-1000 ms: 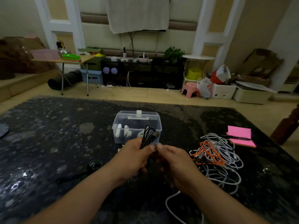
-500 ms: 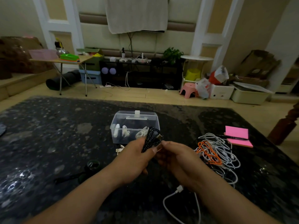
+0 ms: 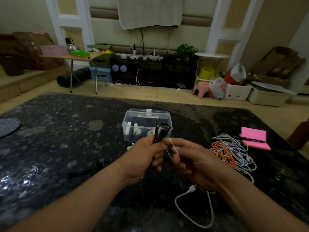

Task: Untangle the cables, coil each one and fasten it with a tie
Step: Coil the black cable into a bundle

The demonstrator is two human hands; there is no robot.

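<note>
My left hand (image 3: 142,156) grips a coiled black speckled cable (image 3: 159,132), whose loops and plug stick up above the fingers. My right hand (image 3: 192,159) pinches a thin white tie (image 3: 172,149) that runs from the coil down to its fingertips. Both hands hover over the dark table in front of the clear plastic box (image 3: 147,124). A tangled heap of white and orange cables (image 3: 230,151) lies to the right of my right hand. One white cable end with a plug (image 3: 192,189) loops below my right wrist.
A pink notepad with a pen (image 3: 255,137) lies right of the heap. A black coiled item with a strap (image 3: 103,160) sits on the table left of my left arm. A dark round mat (image 3: 8,126) lies at the far left edge.
My right hand has pulled away from the coil and drawn a white tie out between the two hands. The left hand keeps its hold on the black cable.
</note>
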